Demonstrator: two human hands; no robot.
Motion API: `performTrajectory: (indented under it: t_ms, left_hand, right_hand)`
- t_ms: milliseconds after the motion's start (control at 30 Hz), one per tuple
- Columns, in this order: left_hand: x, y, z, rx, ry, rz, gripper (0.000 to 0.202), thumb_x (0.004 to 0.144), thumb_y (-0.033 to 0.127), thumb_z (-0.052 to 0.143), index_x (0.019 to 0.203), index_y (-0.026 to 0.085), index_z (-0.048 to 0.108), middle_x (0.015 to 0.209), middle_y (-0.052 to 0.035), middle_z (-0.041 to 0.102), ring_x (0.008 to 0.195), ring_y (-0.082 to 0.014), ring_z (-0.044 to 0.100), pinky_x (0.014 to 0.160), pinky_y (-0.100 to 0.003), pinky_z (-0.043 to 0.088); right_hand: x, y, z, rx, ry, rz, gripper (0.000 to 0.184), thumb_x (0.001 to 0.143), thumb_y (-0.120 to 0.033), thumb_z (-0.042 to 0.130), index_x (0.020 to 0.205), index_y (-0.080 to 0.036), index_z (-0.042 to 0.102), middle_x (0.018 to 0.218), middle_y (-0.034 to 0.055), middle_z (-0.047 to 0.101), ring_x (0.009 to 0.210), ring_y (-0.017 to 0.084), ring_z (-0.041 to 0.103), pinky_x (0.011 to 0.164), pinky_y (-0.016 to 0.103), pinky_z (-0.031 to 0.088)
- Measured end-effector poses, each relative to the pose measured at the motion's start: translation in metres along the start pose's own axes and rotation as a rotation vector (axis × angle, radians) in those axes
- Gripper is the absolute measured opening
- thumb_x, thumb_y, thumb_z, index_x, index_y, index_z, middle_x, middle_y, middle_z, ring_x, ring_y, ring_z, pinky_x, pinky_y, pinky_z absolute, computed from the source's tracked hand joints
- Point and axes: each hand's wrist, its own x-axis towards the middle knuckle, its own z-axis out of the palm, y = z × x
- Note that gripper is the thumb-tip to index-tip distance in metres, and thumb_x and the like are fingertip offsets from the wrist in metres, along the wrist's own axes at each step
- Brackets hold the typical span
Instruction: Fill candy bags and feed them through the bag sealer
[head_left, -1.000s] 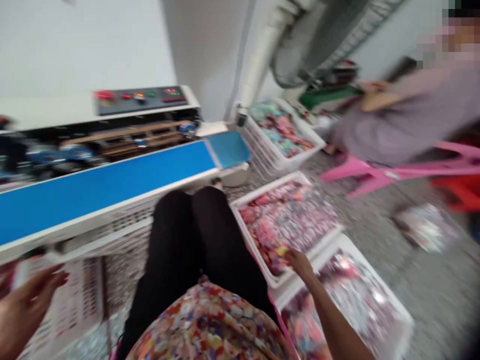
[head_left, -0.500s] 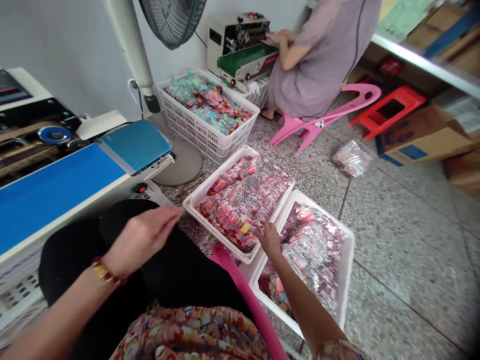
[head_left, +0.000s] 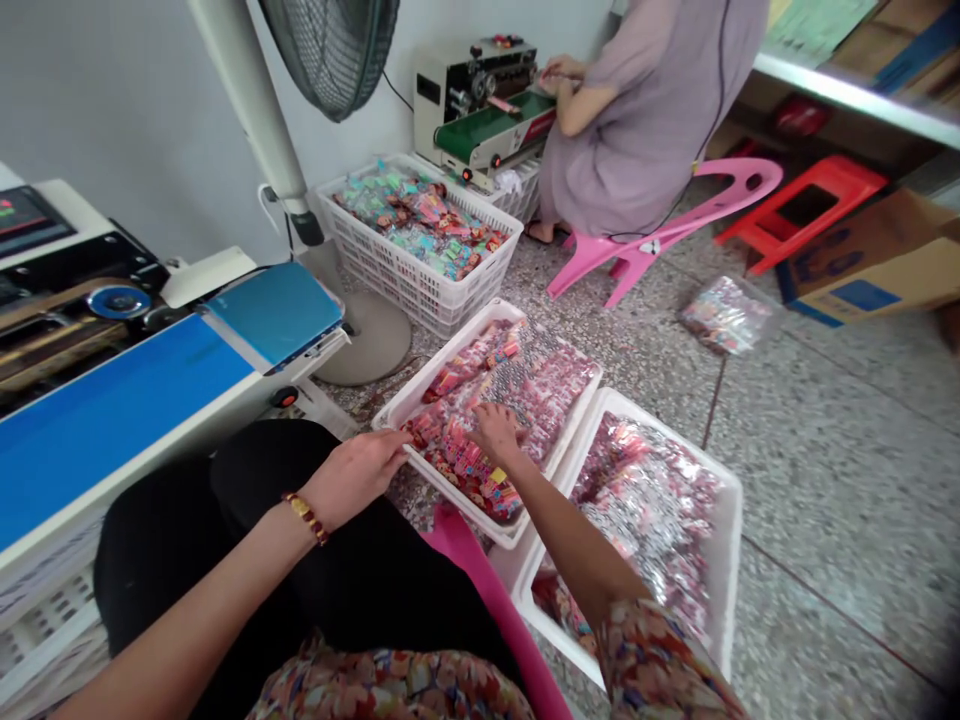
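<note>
My left hand (head_left: 361, 476), with a beaded bracelet at the wrist, is at the near left corner of a white plastic bin (head_left: 450, 492). Its fingers are pressed together at the rim; whether they grip the rim or a packet is hidden. Inside the bin lie many small shiny pink and red printed packets (head_left: 559, 375). My right hand (head_left: 499, 432) reaches over them, fingers spread and curved down, touching or just above the packets. Beside it, a second white bin (head_left: 726, 560) holds similar packets (head_left: 649, 500), partly covered by my right forearm.
On the left stands a machine with a blue conveyor belt (head_left: 127, 405), next to a pedestal fan (head_left: 334, 50). Beyond are a white basket (head_left: 427, 295) of packets and a co-worker (head_left: 645, 130) at a green-belt machine (head_left: 480, 125). A red stool (head_left: 806, 210) and cardboard box (head_left: 862, 260) stand at right.
My left hand has moved right to the bin's corner. My right hand has shifted left and farther in, from the bin's right side onto the middle of the packets. The view has shifted slightly.
</note>
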Motion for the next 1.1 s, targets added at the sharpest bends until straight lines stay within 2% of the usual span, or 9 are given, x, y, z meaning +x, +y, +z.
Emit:
performTrajectory:
  t_ms: [133,267,467,633,800,967,1100]
  left_hand:
    - [0.011,-0.007,-0.001,-0.059,0.007,-0.007,0.027,0.093,0.027,0.045,0.108,0.024,0.067,0.110,-0.0074,0.070,0.101,-0.0223,0.066,0.093,-0.031,0.048]
    - [0.012,-0.013,0.002,-0.118,-0.022,-0.009,0.028,0.092,0.027,0.044,0.107,0.023,0.067,0.108,-0.0069,0.071,0.097,-0.0218,0.066,0.088,-0.030,0.048]
    - [0.021,-0.017,0.005,-0.177,-0.017,-0.025,0.030,0.091,0.025,0.044,0.109,0.021,0.067,0.111,-0.0084,0.071,0.102,-0.0241,0.065,0.095,-0.034,0.046]
    - [0.026,-0.014,0.007,-0.183,-0.030,-0.011,0.029,0.090,0.022,0.044,0.107,0.020,0.067,0.106,-0.0087,0.071,0.097,-0.0237,0.066,0.090,-0.033,0.047]
    - [0.025,-0.013,0.010,-0.095,-0.070,-0.008,0.030,0.092,0.022,0.041,0.109,0.019,0.065,0.109,-0.0095,0.070,0.100,-0.0239,0.065,0.090,-0.034,0.047]
    - [0.022,-0.013,0.018,-0.065,-0.099,-0.011,0.030,0.093,0.022,0.041,0.109,0.019,0.065,0.108,-0.0101,0.070,0.099,-0.0234,0.065,0.090,-0.033,0.047]
    - [0.021,-0.014,0.020,-0.084,-0.076,-0.016,0.030,0.093,0.023,0.042,0.114,0.020,0.064,0.112,-0.0093,0.069,0.103,-0.0228,0.065,0.093,-0.033,0.046]
  right_hand:
    - [0.044,-0.008,0.001,-0.036,-0.178,-0.115,0.062,0.085,-0.045,0.061,0.137,-0.017,0.043,0.142,0.0184,0.045,0.130,0.034,0.036,0.105,0.056,0.025]
    - [0.053,-0.007,0.004,-0.046,-0.255,-0.217,0.046,0.082,-0.036,0.066,0.123,-0.017,0.055,0.128,0.0147,0.058,0.126,0.031,0.042,0.109,0.054,0.023]
    - [0.046,-0.003,0.004,-0.061,-0.260,-0.284,0.049,0.082,-0.029,0.064,0.127,-0.016,0.052,0.122,0.0154,0.061,0.122,0.030,0.046,0.109,0.053,0.023]
    - [0.042,-0.003,-0.001,-0.085,-0.295,-0.334,0.029,0.082,-0.032,0.065,0.106,-0.017,0.064,0.114,0.0142,0.064,0.117,0.033,0.049,0.107,0.058,0.024]
    - [0.017,-0.007,-0.004,-0.074,-0.205,-0.477,0.026,0.086,-0.030,0.062,0.107,-0.015,0.062,0.113,0.0145,0.064,0.120,0.031,0.047,0.110,0.062,0.012]
    - [-0.007,-0.004,0.002,0.071,-0.133,-0.456,0.037,0.080,-0.030,0.069,0.112,-0.015,0.057,0.113,0.0092,0.063,0.116,0.026,0.050,0.111,0.057,0.020]
    - [-0.016,-0.002,0.013,-0.102,-0.069,-0.514,0.035,0.079,-0.021,0.066,0.112,-0.014,0.057,0.108,0.0126,0.064,0.107,0.027,0.056,0.114,0.058,0.013]
